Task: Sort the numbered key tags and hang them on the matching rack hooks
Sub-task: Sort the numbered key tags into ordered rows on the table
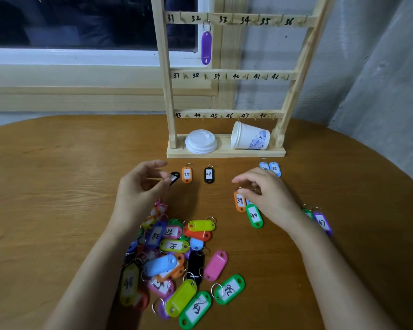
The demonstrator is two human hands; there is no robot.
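A wooden rack [167, 96] with hooks numbered 31 to 48 stands at the table's back; a purple tag [206, 47] hangs on hook 32. My left hand [138, 186] pinches a black tag [174, 177] just left of orange tag 25 [187, 174] and black tag 28 [209, 175]. My right hand [265, 194] hovers with curled fingers over the rings of orange tag 39 [239, 201] and green tag 40 [255, 216]; whether it grips one is hidden. A pile of mixed tags [177, 263] lies near me.
Two blue tags [274, 168] lie in front of the rack's right foot. A green and a purple tag 47 [322, 222] lie at the right, past my right wrist. Stacked white lids [200, 141] and a tipped paper cup [249, 136] sit on the rack's base.
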